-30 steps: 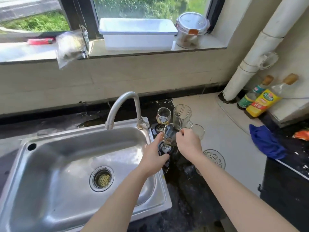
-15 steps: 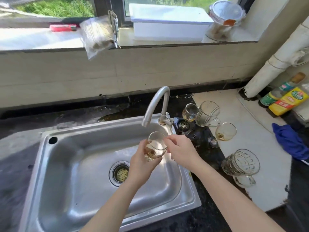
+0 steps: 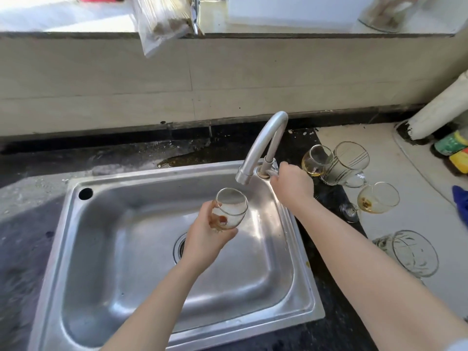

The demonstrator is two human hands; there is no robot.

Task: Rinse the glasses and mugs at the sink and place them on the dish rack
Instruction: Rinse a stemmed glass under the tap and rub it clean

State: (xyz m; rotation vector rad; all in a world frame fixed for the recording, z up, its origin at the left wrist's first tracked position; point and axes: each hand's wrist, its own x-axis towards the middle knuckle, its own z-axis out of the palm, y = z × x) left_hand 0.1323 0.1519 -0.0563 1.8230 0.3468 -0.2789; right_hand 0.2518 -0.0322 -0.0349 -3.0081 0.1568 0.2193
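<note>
My left hand [image 3: 202, 243] grips a stemmed glass [image 3: 231, 209] with brown dregs, held over the steel sink [image 3: 106, 249] just below the spout of the tap [image 3: 263, 140]. My right hand [image 3: 291, 184] grips the tap's handle at its base. No water is visible. On the counter to the right stand a stained wine glass [image 3: 315, 160], a clear mug with gold lines [image 3: 348, 162], another stained wine glass [image 3: 378, 198] and a cut-glass mug [image 3: 414, 252].
A window ledge above holds a plastic bag [image 3: 164, 21], a white box [image 3: 291, 8] and a jar [image 3: 385, 13]. A white pipe [image 3: 440, 112], two bottles [image 3: 453, 148] and a blue cloth [image 3: 462, 201] sit at the far right.
My right hand let go of the glass and moved up to the tap handle. My left hand keeps the glass under the spout. The view has tilted down and left.
</note>
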